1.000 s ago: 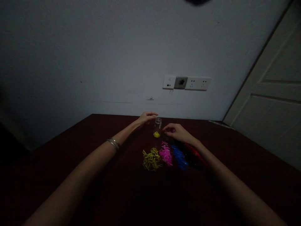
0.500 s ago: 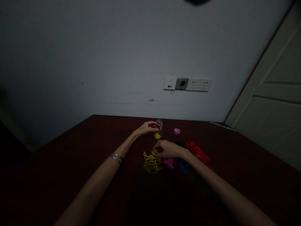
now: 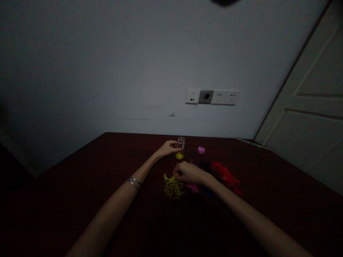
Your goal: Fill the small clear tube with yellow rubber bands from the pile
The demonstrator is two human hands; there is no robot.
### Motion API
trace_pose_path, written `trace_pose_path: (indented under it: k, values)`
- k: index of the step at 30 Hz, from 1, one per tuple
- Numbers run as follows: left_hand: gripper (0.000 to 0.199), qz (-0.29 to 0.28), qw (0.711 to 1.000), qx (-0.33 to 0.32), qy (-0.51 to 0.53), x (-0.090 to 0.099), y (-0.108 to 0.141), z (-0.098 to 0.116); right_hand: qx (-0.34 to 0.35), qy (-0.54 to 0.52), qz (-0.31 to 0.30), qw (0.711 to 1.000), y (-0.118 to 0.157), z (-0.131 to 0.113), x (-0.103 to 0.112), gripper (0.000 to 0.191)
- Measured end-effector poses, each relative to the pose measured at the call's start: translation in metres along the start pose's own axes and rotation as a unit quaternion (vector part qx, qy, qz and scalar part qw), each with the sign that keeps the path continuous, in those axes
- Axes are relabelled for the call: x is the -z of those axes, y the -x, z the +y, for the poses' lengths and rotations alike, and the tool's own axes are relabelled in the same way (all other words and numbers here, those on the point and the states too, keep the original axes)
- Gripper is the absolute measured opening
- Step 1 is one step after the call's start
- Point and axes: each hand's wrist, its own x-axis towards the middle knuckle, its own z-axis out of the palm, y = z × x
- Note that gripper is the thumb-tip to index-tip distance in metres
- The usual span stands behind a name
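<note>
My left hand (image 3: pixel 169 147) is closed around the side of a small clear jar (image 3: pixel 181 142), which stands upright with its mouth uncovered. Some yellow rubber bands (image 3: pixel 179 156) show at the jar's bottom. My right hand (image 3: pixel 187 172) has its fingers pinched together at the upper right of a loose heap of yellow rubber bands (image 3: pixel 173 188). What exactly lies between the fingertips is partly hidden. A pink heap (image 3: pixel 192 187) is partly covered by my right hand, and a dark blue one lies mostly behind the wrist.
A long red heap (image 3: pixel 226 175) spreads to the right, beside a black one (image 3: pixel 205 165). Behind them sits a small pink-purple object (image 3: pixel 200 150), and a tiny ring (image 3: pixel 191 161) lies nearer. The dark red table (image 3: pixel 128 146) meets a wall with sockets (image 3: pixel 224 97).
My right hand has shifted slightly left and down, its fingers closing at the yellow heap. The tiny ring now shows more plainly. My left hand keeps its hold on the jar.
</note>
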Motion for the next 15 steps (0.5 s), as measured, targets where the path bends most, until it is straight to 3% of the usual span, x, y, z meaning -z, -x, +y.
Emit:
trace_pose_path:
  k: [8,15]
  values:
    - [0.030,0.015,0.999,0.027,0.044,-0.004,-0.002,-0.006,-0.003,-0.046,-0.006,0.999,0.001,-0.001,0.006,0.024]
    - [0.032,0.010,0.990,0.024,0.138,-0.007,-0.004,-0.018,0.023,-0.136,0.054,0.989,0.000,0.008,0.018,0.021]
